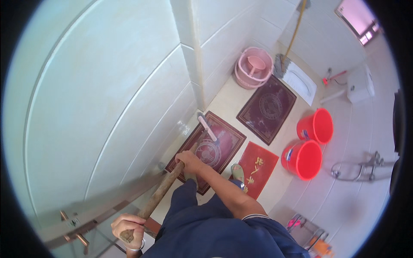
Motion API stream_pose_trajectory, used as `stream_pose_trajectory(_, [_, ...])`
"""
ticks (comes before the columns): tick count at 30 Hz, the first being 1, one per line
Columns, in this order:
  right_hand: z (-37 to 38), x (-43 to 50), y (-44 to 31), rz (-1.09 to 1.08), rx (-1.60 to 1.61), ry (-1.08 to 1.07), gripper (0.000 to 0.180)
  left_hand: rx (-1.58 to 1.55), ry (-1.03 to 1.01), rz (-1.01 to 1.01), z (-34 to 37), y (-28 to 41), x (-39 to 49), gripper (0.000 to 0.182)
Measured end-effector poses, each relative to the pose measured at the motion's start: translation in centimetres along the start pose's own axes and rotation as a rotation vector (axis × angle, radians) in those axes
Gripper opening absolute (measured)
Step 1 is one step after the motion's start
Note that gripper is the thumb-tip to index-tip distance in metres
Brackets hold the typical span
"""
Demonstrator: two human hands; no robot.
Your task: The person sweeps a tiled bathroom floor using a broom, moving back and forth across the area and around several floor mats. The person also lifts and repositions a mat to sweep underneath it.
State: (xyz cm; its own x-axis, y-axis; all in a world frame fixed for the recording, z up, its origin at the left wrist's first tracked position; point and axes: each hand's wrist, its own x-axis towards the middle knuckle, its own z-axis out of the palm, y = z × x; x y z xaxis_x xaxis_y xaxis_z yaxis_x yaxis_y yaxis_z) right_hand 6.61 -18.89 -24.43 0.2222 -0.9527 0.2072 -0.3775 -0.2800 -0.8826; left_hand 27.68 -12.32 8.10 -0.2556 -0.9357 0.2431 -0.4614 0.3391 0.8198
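A floor brush with a long wooden handle (156,199) slants across the view in both my hands. My left hand (129,227), with a bangle at the wrist, is closed around the handle's near end. Further down the handle, my right hand (189,162) grips it with the arm stretched forward. The pink brush head (207,128) with grey bristles rests at the far part of a dark red floor mat (230,138), close to the wall. A round emblem on this mat is partly hidden behind the handle and my right hand.
Red buckets (301,159) stand at the right wall, near a shower mixer (371,169). A red mat (261,164) bears writing. Beyond lie another dark mat (267,109), pink tubs (253,69), a squat toilet (300,82) and a mop (293,35). A glass door with handles (82,243) is at lower left.
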Motion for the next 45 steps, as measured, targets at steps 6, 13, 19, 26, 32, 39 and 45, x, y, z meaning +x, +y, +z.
stream_pose_trajectory(6, [0.3, -3.2, -0.9, 0.236, -0.021, -0.038, 0.022, -0.038, -0.243, 0.102, -1.5, -1.7, 4.0, 0.007])
stream_pose_trajectory(13, [-1.7, -5.7, -4.4, 0.321, -0.025, 0.196, 0.018, -0.243, -0.318, 0.304, 0.6, 0.1, 5.9, 0.030])
stream_pose_trajectory(19, [-9.6, -9.9, -3.3, 0.292, -0.169, 0.677, 0.017, -0.801, -0.285, 0.023, 7.1, 2.1, 7.0, 0.012])
stream_pose_trajectory(26, [-8.1, -26.5, 0.9, 0.593, -0.247, 0.775, 0.013, -0.677, -0.841, -0.029, 19.1, 3.8, 4.7, 0.012])
stream_pose_trajectory(32, [1.7, -35.7, -4.7, 0.833, -0.037, 1.027, 0.017, -0.536, -1.302, -0.196, 23.7, 6.1, 1.1, 0.012])
stream_pose_trajectory(39, [-6.7, -29.8, -0.5, 0.706, -0.113, 1.185, 0.010, -0.756, -1.265, 0.069, 28.1, 11.9, 5.9, 0.016])
stream_pose_trajectory(45, [-20.5, -20.8, 4.5, 0.535, -0.140, 1.381, 0.011, -0.725, -1.288, 0.519, 30.0, 14.9, 11.4, 0.013])
